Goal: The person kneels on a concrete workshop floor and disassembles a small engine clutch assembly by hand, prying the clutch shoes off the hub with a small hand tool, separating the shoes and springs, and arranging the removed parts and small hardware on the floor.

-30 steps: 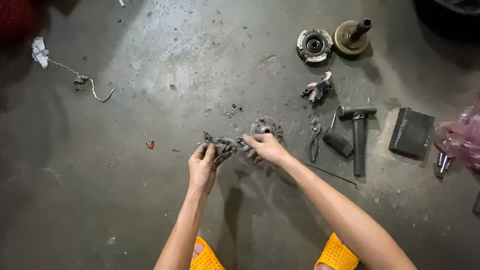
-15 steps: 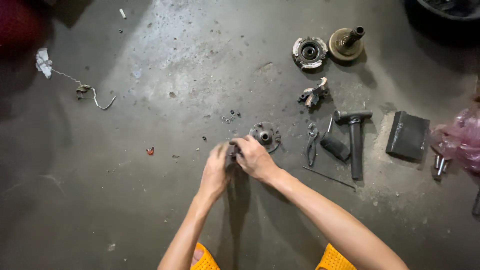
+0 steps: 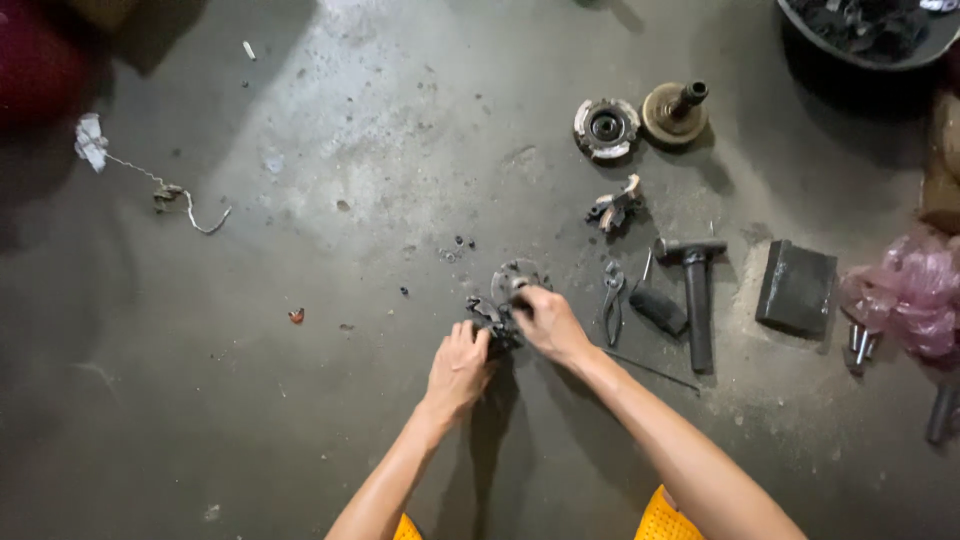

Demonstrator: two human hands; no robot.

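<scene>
Both hands meet over a small dark greasy metal part on the concrete floor. My left hand grips its near side with curled fingers. My right hand closes on its right side from above. A round metal disc with a centre hole lies just beyond the right hand's fingers, touching or nearly touching the part. The fingers hide much of the part.
To the right lie pliers, a hammer, a dark block and a pink plastic bag. Farther off sit a round bearing-like hub, a disc with a shaft and a small bracket. A wire lies far left.
Both hands have drawn together on the dark part and shifted slightly right toward the round disc. The view has drifted a little; the tools have not moved.
</scene>
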